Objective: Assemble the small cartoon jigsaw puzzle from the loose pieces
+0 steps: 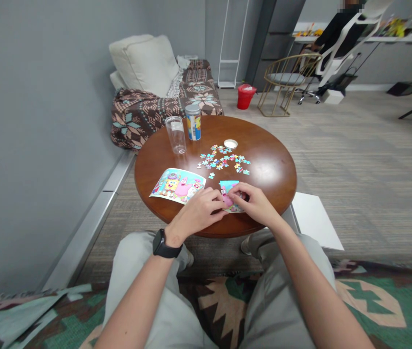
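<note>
A partly joined jigsaw puzzle (229,184) with a light blue top and a pink figure lies near the front edge of the round table. My left hand (206,207) is closed at its left side, thumb and fingers on its lower left edge. From the right, my right hand (252,201) reaches over it with thumb and forefinger pinched on its surface. Both hands cover much of the puzzle, and any single piece between the fingers is hidden. Left of it lies a curled picture sheet (176,185) with cartoon figures. Loose puzzle pieces (222,160) are scattered behind.
On the brown table (264,145) stand a clear cup (176,135) and a blue can (193,123) with a grey lid. A small round lid (230,144) lies behind the pieces. Beyond are a red bin (245,97), a gold-framed chair (288,80) and a seated person.
</note>
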`<control>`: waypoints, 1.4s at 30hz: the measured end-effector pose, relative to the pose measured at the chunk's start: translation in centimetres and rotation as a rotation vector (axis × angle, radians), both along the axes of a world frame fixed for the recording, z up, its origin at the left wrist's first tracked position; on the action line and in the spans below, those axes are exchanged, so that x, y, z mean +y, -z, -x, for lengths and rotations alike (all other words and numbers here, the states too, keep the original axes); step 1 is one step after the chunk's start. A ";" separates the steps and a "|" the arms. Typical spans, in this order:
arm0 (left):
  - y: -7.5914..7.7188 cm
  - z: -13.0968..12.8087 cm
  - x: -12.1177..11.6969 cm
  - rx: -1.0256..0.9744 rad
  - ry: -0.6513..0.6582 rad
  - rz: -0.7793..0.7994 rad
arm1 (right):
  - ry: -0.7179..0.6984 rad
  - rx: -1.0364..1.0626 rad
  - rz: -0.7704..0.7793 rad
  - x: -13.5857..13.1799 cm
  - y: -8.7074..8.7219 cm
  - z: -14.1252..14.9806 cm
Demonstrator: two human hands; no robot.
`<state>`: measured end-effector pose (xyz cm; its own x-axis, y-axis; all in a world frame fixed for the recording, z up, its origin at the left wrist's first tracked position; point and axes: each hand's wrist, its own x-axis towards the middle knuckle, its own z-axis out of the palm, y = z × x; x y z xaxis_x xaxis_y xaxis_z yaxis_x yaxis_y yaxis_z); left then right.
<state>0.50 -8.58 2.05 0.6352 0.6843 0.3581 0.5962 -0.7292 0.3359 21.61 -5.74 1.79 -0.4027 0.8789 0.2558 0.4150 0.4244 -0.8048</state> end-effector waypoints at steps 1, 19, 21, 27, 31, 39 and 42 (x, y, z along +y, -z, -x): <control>0.0 0.0 0.0 0.011 0.005 -0.003 | -0.003 -0.003 -0.001 0.0 0.0 0.0; -0.5 -0.3 -0.2 -0.022 -0.086 0.040 | 0.005 0.007 0.007 0.0 0.2 0.0; -0.6 -0.4 -0.4 -0.022 -0.134 0.029 | 0.018 0.018 0.003 0.0 0.2 0.0; -0.6 -0.4 -0.5 -0.039 -0.354 0.035 | 0.086 0.045 -0.012 0.0 0.2 -0.1; -0.5 -0.3 -0.4 0.004 -0.355 0.066 | 0.093 0.043 -0.015 0.1 0.3 -0.1; -0.2 -0.2 -0.3 -0.013 -0.342 0.064 | 0.081 0.034 -0.018 0.0 0.3 0.0; -0.3 -0.2 -0.4 -0.010 -0.336 0.064 | 0.080 0.036 -0.014 0.0 0.3 0.0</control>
<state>0.67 -8.97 2.37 0.3670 0.8763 0.3121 0.7962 -0.4694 0.3818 21.64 -5.73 1.52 -0.3214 0.9042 0.2813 0.4195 0.4023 -0.8137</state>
